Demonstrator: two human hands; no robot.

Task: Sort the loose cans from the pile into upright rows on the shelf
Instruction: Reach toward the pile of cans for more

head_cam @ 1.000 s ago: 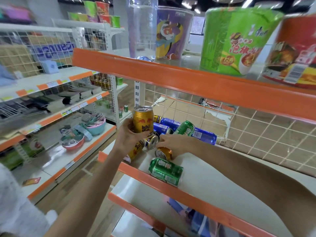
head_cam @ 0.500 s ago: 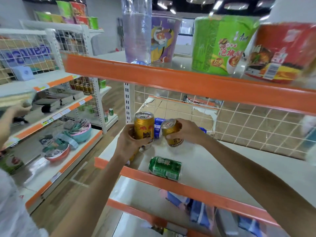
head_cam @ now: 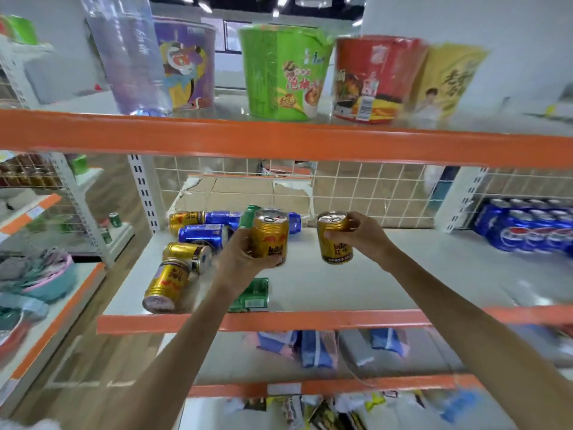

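Gripping one upright gold can [head_cam: 269,237] in my left hand [head_cam: 240,262] and pinching a second gold can [head_cam: 335,237] in my right hand [head_cam: 361,235], I hold both above the white shelf [head_cam: 372,287]. Left of them lies the pile [head_cam: 198,243]: three gold cans, about three blue, one green; another green can [head_cam: 251,297] lies near the orange edge. Four noodle tubs [head_cam: 280,72] stand above; Pepsi cans [head_cam: 527,228] stand right; my can reads "Red Bull"
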